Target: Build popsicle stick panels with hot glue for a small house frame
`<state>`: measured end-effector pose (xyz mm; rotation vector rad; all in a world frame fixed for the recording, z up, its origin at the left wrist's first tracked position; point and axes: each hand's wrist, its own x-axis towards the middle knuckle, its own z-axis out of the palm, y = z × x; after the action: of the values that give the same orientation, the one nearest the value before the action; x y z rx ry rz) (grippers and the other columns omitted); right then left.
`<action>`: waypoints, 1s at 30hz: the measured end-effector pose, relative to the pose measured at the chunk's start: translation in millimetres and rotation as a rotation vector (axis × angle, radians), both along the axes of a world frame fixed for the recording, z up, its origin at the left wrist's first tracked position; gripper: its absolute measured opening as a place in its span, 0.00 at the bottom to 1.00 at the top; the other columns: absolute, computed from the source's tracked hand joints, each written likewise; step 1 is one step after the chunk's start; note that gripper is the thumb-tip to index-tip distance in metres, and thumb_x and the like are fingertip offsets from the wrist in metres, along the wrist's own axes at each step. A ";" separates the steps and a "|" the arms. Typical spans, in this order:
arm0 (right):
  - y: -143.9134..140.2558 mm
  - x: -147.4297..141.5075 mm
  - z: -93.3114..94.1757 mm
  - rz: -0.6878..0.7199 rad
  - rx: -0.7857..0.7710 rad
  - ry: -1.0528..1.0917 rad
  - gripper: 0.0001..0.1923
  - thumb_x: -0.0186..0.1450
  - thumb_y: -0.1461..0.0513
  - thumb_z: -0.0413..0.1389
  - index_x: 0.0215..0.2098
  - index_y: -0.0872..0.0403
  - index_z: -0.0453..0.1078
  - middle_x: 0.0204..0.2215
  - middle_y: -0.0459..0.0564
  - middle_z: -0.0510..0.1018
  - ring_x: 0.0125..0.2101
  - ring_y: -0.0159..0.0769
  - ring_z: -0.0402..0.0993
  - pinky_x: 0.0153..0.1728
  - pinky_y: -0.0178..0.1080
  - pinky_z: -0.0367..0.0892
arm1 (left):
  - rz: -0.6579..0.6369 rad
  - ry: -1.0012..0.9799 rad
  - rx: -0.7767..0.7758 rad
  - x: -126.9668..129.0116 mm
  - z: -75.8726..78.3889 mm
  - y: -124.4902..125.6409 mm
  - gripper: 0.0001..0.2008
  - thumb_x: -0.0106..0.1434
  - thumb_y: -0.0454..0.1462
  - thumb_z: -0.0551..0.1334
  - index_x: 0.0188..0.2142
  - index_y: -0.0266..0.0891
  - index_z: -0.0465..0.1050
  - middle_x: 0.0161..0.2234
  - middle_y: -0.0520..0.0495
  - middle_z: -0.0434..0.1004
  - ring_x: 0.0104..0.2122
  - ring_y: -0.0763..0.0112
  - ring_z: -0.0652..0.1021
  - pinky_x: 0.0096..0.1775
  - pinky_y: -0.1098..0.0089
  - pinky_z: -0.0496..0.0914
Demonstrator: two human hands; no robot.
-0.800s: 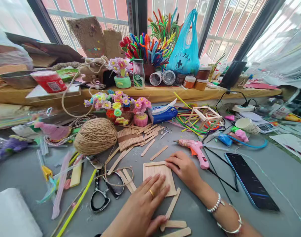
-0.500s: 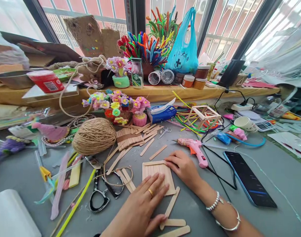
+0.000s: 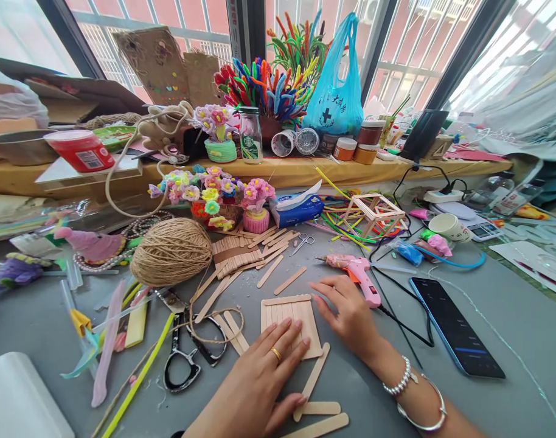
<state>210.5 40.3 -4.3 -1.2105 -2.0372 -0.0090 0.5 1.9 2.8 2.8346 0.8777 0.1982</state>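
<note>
Hands (image 3: pixel 260 377) flat on stick panel (image 3: pixel 291 316)

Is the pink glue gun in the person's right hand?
No, the right hand lies empty at the edge of the stick panel, while the pink glue gun rests on the table beside it.

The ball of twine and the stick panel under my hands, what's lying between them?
In the head view, loose craft sticks lie fanned on the grey table between the ball of twine and the stick panel, with a trailing loop of twine.

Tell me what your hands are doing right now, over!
Left hand flat on stick panel. Right hand open at its right edge. Glue gun just beyond, loose sticks below.
</note>
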 end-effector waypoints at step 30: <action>-15.5 -8.1 -11.6 0.082 -0.092 -0.582 0.26 0.58 0.68 0.46 0.56 0.58 0.54 0.16 0.44 0.71 0.17 0.32 0.64 0.19 0.36 0.48 | 0.011 0.003 -0.045 1.7 2.3 -0.7 0.31 0.62 0.46 0.48 0.60 0.41 0.37 0.61 0.44 0.42 0.58 0.58 0.52 0.54 0.57 0.56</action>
<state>202.4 24.8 -15.9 -1.2824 -2.6117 -0.2572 2.2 1.2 5.1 2.7896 0.8875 0.1737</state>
